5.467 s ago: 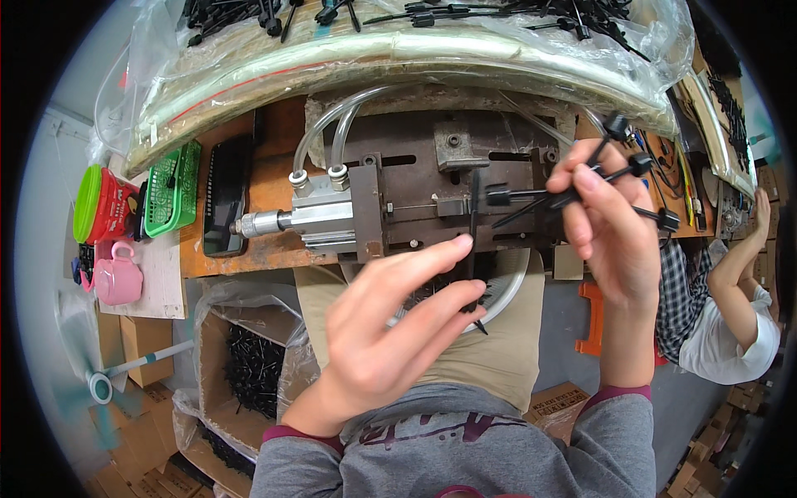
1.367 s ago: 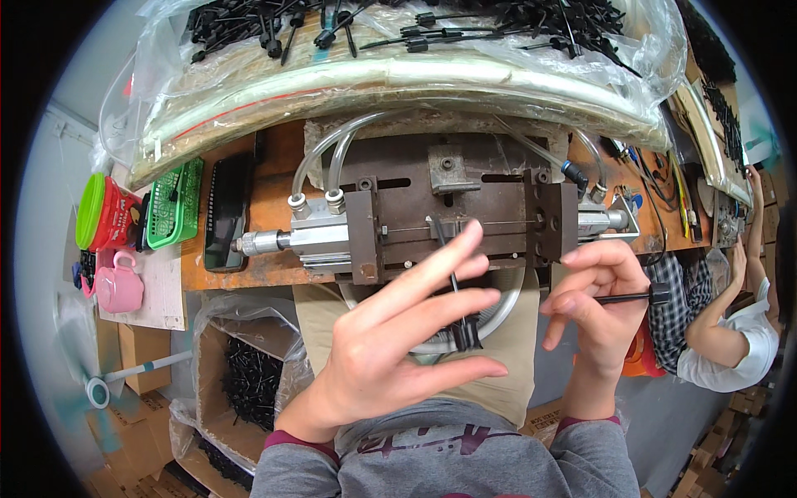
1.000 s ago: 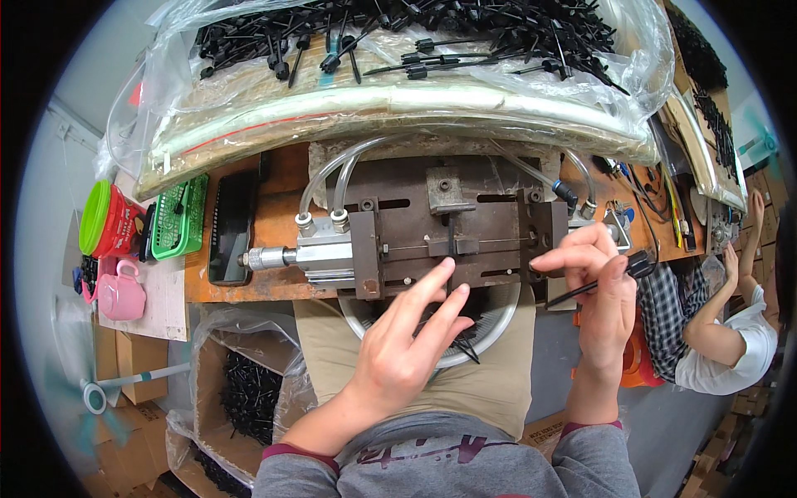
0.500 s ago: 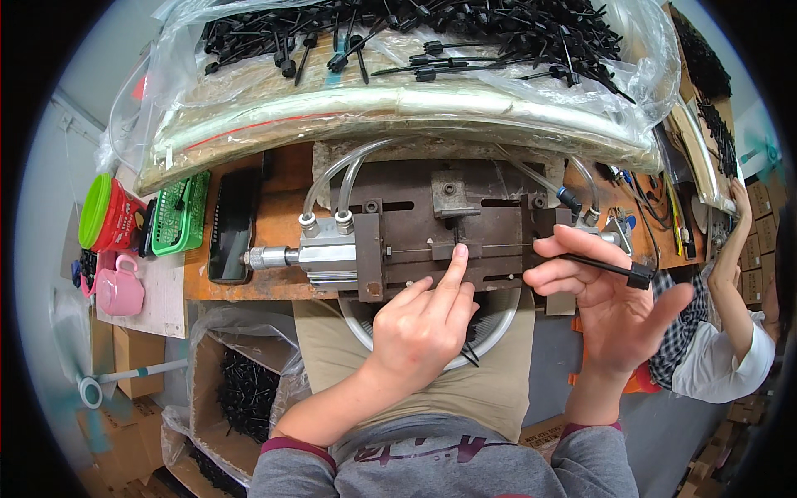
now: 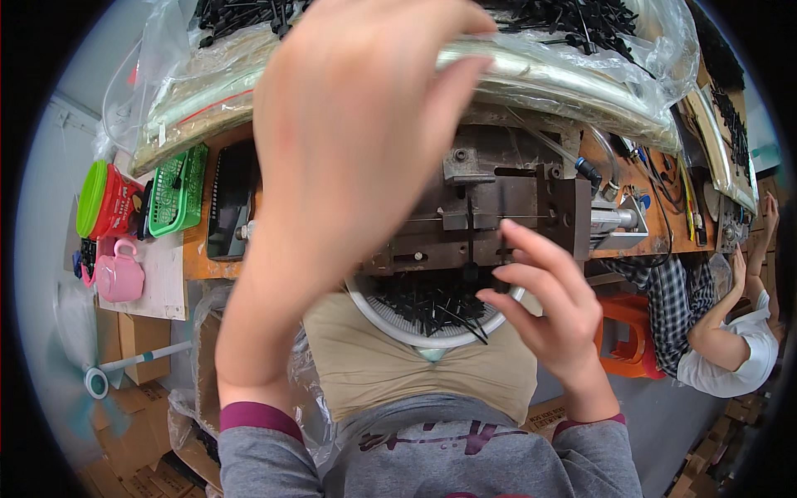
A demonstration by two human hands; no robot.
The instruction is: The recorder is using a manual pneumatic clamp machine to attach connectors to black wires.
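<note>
My left hand is raised close to the camera, blurred, over the near edge of the plastic-covered heap. Its thumb and forefinger are apart, and nothing shows between them; the other fingers are hidden. My right hand is beside the front of the dark metal fixture, fingers spread and curved, holding nothing visible. Just left of its fingertips, a thin black plastic piece with a knobbed end lies across the fixture, knob toward me. A white basket of similar black pieces sits below, on my lap.
Black pieces heap on clear plastic behind the fixture. At left are a green basket, a phone-like black slab, a pink mug and a red tub. A co-worker and an orange stool are at right.
My left hand has left the fixture and risen up over the heap's edge. My right hand has moved left and down, no longer holding the black piece; one now lies across the fixture.
</note>
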